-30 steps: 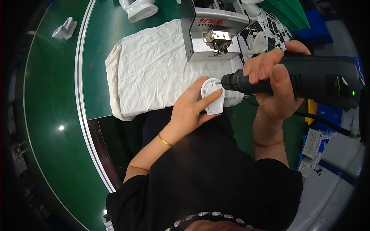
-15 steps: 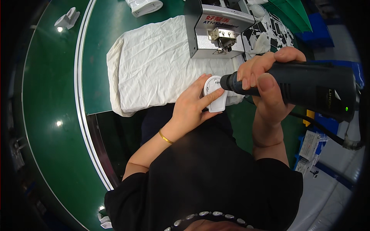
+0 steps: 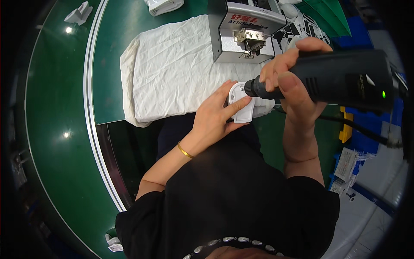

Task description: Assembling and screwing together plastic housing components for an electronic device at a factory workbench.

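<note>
My left hand grips a white plastic housing, rounded at the far end and narrower toward me, with the thumb laid across its face. In my right hand is a black electric screwdriver, held nearly level with a small green light at its rear. Its tip points left and meets the far part of the housing, close to my left thumb. The exact contact of bit and screw is too small to make out. The housing is held at the near edge of a white cloth pad.
A grey screw-feeding machine stands on the far side of the pad. White parts are heaped right of it, before a green bin. Another white housing lies at the back; a white part sits on the green belt.
The rear of the screwdriver has swung away from me and its tip has come closer to the housing. My left hand and the housing have hardly moved.
</note>
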The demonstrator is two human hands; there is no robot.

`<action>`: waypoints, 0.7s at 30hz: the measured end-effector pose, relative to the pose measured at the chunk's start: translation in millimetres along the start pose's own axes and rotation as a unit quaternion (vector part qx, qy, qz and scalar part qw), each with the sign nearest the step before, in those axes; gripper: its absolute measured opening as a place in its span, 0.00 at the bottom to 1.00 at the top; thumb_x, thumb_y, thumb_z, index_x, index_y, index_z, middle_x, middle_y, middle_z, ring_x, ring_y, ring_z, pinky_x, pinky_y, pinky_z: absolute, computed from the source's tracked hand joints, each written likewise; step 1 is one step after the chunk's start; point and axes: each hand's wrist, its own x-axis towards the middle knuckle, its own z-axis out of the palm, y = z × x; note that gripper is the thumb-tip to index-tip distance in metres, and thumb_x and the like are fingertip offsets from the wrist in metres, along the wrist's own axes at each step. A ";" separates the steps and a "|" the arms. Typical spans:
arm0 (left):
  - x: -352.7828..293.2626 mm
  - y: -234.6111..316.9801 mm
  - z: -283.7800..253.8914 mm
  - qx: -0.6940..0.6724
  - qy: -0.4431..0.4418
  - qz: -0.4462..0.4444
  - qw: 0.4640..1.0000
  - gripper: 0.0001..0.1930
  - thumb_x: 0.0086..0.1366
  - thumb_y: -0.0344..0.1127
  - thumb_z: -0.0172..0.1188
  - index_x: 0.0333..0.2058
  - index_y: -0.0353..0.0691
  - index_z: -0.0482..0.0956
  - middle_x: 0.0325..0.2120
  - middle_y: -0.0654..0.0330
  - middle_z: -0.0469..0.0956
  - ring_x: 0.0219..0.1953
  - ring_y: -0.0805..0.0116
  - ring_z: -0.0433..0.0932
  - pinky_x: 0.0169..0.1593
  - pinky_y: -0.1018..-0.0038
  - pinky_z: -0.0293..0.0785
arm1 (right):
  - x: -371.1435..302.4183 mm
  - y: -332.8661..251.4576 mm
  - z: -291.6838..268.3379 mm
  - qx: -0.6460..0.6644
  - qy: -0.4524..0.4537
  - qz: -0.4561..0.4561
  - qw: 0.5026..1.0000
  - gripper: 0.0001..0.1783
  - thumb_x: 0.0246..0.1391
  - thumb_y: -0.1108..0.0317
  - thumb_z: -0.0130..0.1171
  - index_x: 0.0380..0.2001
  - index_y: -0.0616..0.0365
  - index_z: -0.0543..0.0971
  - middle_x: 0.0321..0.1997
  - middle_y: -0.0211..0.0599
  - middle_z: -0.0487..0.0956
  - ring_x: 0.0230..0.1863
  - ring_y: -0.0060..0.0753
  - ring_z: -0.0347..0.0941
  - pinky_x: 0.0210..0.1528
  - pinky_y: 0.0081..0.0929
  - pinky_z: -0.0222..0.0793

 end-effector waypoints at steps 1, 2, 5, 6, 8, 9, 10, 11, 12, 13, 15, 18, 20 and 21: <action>0.6 -0.3 0.2 -0.010 -0.003 -0.001 1.000 0.34 0.41 0.34 0.77 0.51 0.52 0.80 0.57 0.47 0.71 0.56 0.47 0.74 0.51 0.65 0.76 | 1.5 0.1 -1.1 0.000 0.002 -0.001 1.000 0.23 0.48 0.79 0.66 0.48 0.69 0.70 0.30 0.33 0.78 0.30 0.20 0.74 0.38 0.19 0.71; 0.3 -1.3 1.1 -0.009 -0.005 0.001 1.000 0.34 0.41 0.34 0.77 0.51 0.52 0.80 0.57 0.47 0.71 0.56 0.47 0.74 0.51 0.65 0.76 | 3.4 -0.3 -2.2 -0.018 -0.009 0.003 1.000 0.21 0.48 0.80 0.66 0.46 0.69 0.72 0.30 0.33 0.78 0.30 0.19 0.73 0.38 0.18 0.70; -1.6 -0.7 1.8 0.009 -0.005 0.003 1.000 0.35 0.41 0.33 0.77 0.52 0.53 0.80 0.57 0.47 0.70 0.54 0.48 0.75 0.50 0.65 0.77 | 0.3 -1.1 0.0 -0.023 -0.003 0.006 1.000 0.17 0.47 0.80 0.67 0.42 0.68 0.75 0.30 0.32 0.78 0.30 0.18 0.73 0.38 0.17 0.70; 1.6 2.0 -0.9 0.004 -0.004 0.006 1.000 0.35 0.41 0.33 0.77 0.53 0.53 0.79 0.57 0.47 0.70 0.53 0.49 0.76 0.49 0.65 0.77 | -0.8 -1.5 2.2 -0.013 0.012 0.003 1.000 0.16 0.46 0.81 0.67 0.40 0.68 0.76 0.30 0.33 0.78 0.30 0.18 0.74 0.37 0.17 0.70; 1.1 3.0 -1.2 -0.002 -0.003 0.008 1.000 0.35 0.41 0.33 0.77 0.53 0.53 0.79 0.57 0.48 0.70 0.52 0.49 0.76 0.49 0.66 0.77 | -2.5 -2.1 4.8 -0.028 0.008 0.003 1.000 0.16 0.46 0.81 0.67 0.40 0.68 0.76 0.31 0.33 0.78 0.30 0.17 0.74 0.36 0.16 0.69; 0.8 0.5 -0.3 0.007 -0.001 0.011 1.000 0.35 0.41 0.33 0.77 0.53 0.53 0.79 0.57 0.48 0.70 0.51 0.49 0.76 0.48 0.66 0.77 | -0.9 -2.0 6.2 -0.043 0.003 -0.001 0.999 0.17 0.46 0.81 0.67 0.41 0.68 0.76 0.31 0.33 0.78 0.30 0.16 0.74 0.35 0.15 0.69; 0.9 -1.0 0.0 0.017 0.001 0.013 1.000 0.35 0.41 0.33 0.77 0.53 0.53 0.79 0.56 0.48 0.71 0.51 0.50 0.77 0.48 0.66 0.77 | 0.6 -1.6 8.1 -0.044 0.002 -0.003 0.999 0.17 0.46 0.81 0.67 0.41 0.68 0.76 0.31 0.33 0.78 0.30 0.16 0.74 0.35 0.15 0.69; 1.7 -1.1 -0.6 0.017 0.003 0.015 1.000 0.35 0.41 0.33 0.77 0.53 0.53 0.79 0.56 0.48 0.71 0.51 0.50 0.77 0.48 0.66 0.77 | 1.8 -0.6 10.1 -0.020 0.008 0.004 1.000 0.18 0.46 0.82 0.67 0.42 0.67 0.76 0.31 0.33 0.78 0.29 0.16 0.74 0.34 0.14 0.69; 1.6 -0.6 -0.8 0.010 0.003 0.012 1.000 0.35 0.41 0.33 0.77 0.53 0.53 0.79 0.57 0.48 0.70 0.51 0.49 0.77 0.48 0.66 0.77 | 1.9 -0.2 10.9 0.003 0.016 0.012 1.000 0.18 0.46 0.82 0.67 0.43 0.67 0.76 0.31 0.33 0.78 0.29 0.15 0.74 0.32 0.14 0.69; 1.6 -0.1 -0.9 0.002 0.002 0.009 1.000 0.35 0.40 0.33 0.77 0.53 0.53 0.79 0.57 0.48 0.70 0.51 0.49 0.77 0.48 0.66 0.77 | 2.0 0.1 10.4 0.002 0.015 0.010 1.000 0.18 0.46 0.82 0.67 0.43 0.67 0.76 0.31 0.33 0.78 0.29 0.15 0.74 0.32 0.14 0.69; 1.4 0.3 0.5 0.006 0.003 0.014 1.000 0.36 0.40 0.33 0.77 0.53 0.54 0.79 0.57 0.48 0.70 0.51 0.49 0.76 0.48 0.66 0.77 | 1.6 2.5 8.7 0.015 0.042 0.022 0.999 0.21 0.46 0.82 0.68 0.46 0.67 0.74 0.30 0.31 0.78 0.29 0.14 0.74 0.31 0.14 0.70; -2.2 -1.2 0.2 0.007 -0.014 0.001 1.000 0.36 0.42 0.34 0.78 0.55 0.55 0.78 0.60 0.47 0.68 0.55 0.47 0.74 0.53 0.64 0.75 | -1.2 8.8 4.1 -0.013 0.040 -0.023 0.999 0.26 0.46 0.82 0.68 0.49 0.68 0.72 0.30 0.31 0.78 0.29 0.15 0.75 0.31 0.14 0.70; -3.0 -0.9 -0.3 0.003 -0.033 -0.014 0.999 0.37 0.44 0.35 0.78 0.56 0.57 0.78 0.62 0.46 0.66 0.59 0.46 0.72 0.57 0.63 0.73 | 4.7 2.6 -2.6 -0.027 0.002 0.004 1.000 0.25 0.53 0.78 0.62 0.54 0.66 0.67 0.29 0.35 0.76 0.28 0.23 0.74 0.34 0.26 0.71; -3.5 -1.1 -0.2 0.005 -0.032 -0.014 0.999 0.36 0.44 0.36 0.78 0.56 0.57 0.78 0.62 0.45 0.66 0.58 0.46 0.72 0.57 0.63 0.73 | 7.0 1.8 -7.6 -0.040 -0.038 0.031 0.998 0.26 0.60 0.73 0.55 0.59 0.64 0.61 0.28 0.39 0.74 0.27 0.30 0.73 0.37 0.37 0.73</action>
